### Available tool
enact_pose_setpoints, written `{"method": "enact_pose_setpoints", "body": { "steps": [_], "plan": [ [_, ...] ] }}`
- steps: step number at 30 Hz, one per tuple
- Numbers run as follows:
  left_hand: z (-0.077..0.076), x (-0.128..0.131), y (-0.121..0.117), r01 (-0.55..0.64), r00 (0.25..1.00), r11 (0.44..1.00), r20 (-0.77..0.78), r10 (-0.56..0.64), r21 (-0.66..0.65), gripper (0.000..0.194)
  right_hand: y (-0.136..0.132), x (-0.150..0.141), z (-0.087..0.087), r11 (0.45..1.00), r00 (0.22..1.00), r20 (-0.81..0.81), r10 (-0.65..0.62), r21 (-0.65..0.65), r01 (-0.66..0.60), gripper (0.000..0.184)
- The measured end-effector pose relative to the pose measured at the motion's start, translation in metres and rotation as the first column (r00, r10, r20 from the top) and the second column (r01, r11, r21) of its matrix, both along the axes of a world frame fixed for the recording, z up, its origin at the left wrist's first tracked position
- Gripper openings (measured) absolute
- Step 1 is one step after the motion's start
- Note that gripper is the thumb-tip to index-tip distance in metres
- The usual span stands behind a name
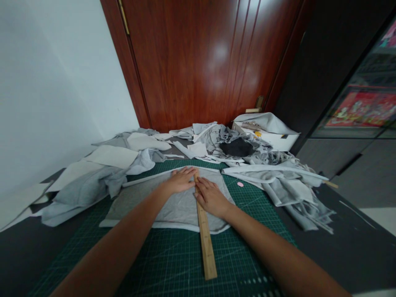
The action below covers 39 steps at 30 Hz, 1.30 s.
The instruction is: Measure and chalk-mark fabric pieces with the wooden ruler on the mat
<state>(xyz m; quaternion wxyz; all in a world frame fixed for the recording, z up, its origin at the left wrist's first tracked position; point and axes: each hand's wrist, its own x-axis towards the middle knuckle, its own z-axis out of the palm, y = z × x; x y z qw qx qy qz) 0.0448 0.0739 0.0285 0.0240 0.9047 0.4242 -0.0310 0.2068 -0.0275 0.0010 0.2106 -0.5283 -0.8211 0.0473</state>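
A piece of grey fabric (pixel 173 210) with pale edges lies flat on a green cutting mat (pixel 173 260). Across it runs a wooden ruler (pixel 204 237), its near end reaching past the fabric onto the mat. My left hand (pixel 182 180) lies flat on the fabric, its fingers touching the ruler's far part from the left. From the right, my right hand (pixel 212 197) rests with stretched fingers on the fabric, fingertips at the ruler's edge. A small pink oval piece (pixel 240 184), perhaps tailor's chalk, sits on the mat to the right.
Grey cloth and pale paper pieces (pixel 111 156) are heaped on the left. More grey fabric (pixel 287 185) lies on the right. Behind are piled scraps with a black piece (pixel 236 147) and a white box (pixel 278 140). A wooden door (pixel 192 62) and white wall (pixel 62 74) bound the table.
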Motion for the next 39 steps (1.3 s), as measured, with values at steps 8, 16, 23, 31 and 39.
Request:
{"method": "enact_pose_setpoints", "body": {
  "steps": [8, 16, 23, 31, 39],
  "plan": [
    [-0.018, -0.002, -0.009, -0.033, 0.995, 0.992, 0.092, 0.022, 0.122, 0.052, 0.002, -0.004, -0.003, 0.998, 0.998, 0.055, -0.043, 0.038, 0.041, 0.046],
    [-0.024, -0.023, -0.087, 0.106, 0.894, 0.970, 0.407, -0.188, 0.217, 0.032, 0.001, -0.003, 0.000, 0.999, 0.999, 0.036, -0.039, 0.029, 0.038, 0.045],
    [-0.003, -0.038, -0.149, 0.434, 0.794, 0.900, 0.491, -0.359, -0.044, 0.022, 0.005, -0.001, -0.001, 0.999, 0.999, 0.021, -0.039, -0.002, 0.039, 0.044],
    [0.003, -0.045, -0.147, 0.484, 0.790, 0.864, 0.493, -0.365, -0.135, 0.039, 0.009, 0.004, 0.004, 0.997, 0.999, 0.024, -0.033, -0.067, 0.034, 0.046],
    [0.005, -0.046, -0.152, 0.574, 0.749, 0.799, 0.510, -0.424, -0.179, 0.051, 0.006, -0.003, -0.002, 0.997, 0.996, 0.044, -0.080, 0.023, 0.080, 0.049]
  ]
}}
